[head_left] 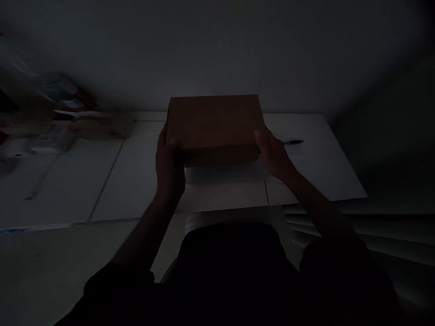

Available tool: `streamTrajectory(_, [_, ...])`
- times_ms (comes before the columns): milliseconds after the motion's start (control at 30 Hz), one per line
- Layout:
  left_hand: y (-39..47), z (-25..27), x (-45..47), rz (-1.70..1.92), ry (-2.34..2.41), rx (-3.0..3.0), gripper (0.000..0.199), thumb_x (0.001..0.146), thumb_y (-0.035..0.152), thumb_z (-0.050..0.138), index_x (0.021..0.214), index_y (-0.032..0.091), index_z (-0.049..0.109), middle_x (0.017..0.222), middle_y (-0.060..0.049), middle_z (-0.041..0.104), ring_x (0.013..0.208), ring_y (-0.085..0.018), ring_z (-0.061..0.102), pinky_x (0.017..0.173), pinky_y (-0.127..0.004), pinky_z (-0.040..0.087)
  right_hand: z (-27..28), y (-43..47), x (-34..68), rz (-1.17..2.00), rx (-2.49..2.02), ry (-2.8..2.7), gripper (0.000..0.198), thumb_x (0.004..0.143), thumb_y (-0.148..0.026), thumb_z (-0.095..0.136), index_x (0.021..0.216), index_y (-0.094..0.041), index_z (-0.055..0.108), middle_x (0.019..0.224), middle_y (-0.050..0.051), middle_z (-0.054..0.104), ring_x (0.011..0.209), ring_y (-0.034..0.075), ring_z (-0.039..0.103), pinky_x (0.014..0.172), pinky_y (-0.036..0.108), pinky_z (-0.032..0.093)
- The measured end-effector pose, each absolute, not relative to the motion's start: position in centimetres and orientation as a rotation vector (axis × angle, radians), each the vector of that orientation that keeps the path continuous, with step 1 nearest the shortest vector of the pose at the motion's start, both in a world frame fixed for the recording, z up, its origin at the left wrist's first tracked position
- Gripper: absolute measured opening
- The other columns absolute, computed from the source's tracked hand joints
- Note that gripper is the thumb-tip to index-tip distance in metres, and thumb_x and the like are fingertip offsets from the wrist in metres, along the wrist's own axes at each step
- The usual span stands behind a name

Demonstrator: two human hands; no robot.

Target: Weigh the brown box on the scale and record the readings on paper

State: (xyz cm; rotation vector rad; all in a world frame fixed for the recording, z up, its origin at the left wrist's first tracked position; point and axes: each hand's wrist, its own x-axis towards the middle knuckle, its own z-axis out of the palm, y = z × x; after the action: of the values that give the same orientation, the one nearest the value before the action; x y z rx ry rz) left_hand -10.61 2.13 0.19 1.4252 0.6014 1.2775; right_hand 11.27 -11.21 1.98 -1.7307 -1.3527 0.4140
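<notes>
The scene is dim. A closed brown cardboard box (214, 124) is held a little above a white table (136, 181), close to the wall. My left hand (169, 165) grips the box's left side, fingers wrapped over its near left corner. My right hand (272, 151) grips its right side, thumb on the top edge. A flat white sheet (220, 174) lies on the table just under the box's near edge.
A dark pen (292, 142) lies on the table to the right of the box. Blurred clutter, including a small cardboard box (102, 127) and packets, sits at the back left. White slats (356, 231) show at the lower right. A plain wall rises behind the table.
</notes>
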Motion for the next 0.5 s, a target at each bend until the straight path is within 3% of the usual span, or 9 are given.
streamTrajectory(200, [1.9,-1.3,-9.3,1.236,0.539,1.443,0.066,0.093,0.054,0.066,0.146,0.016,0.053,0.150,-0.012,0.054,0.141,-0.032,0.046,0.116,-0.042,0.040,1.1,-13.2,11.9,0.437,-1.763,-1.183,0.084,0.099,-0.081,0.029,0.156,-0.020,0.043,0.148,0.010,0.052,0.137,0.033,0.049,0.113,0.050,0.047])
streamTrajectory(500, [1.4,-2.0,-8.9,1.171,0.593,1.397,0.049,0.095,0.049,0.065,0.136,0.023,0.061,0.146,-0.006,0.059,0.136,-0.030,0.052,0.108,-0.038,0.047,0.5,-14.2,12.1,0.527,-1.802,-1.151,0.091,0.098,-0.083,0.026,0.162,-0.019,0.034,0.149,0.013,0.049,0.141,0.036,0.045,0.112,0.051,0.048])
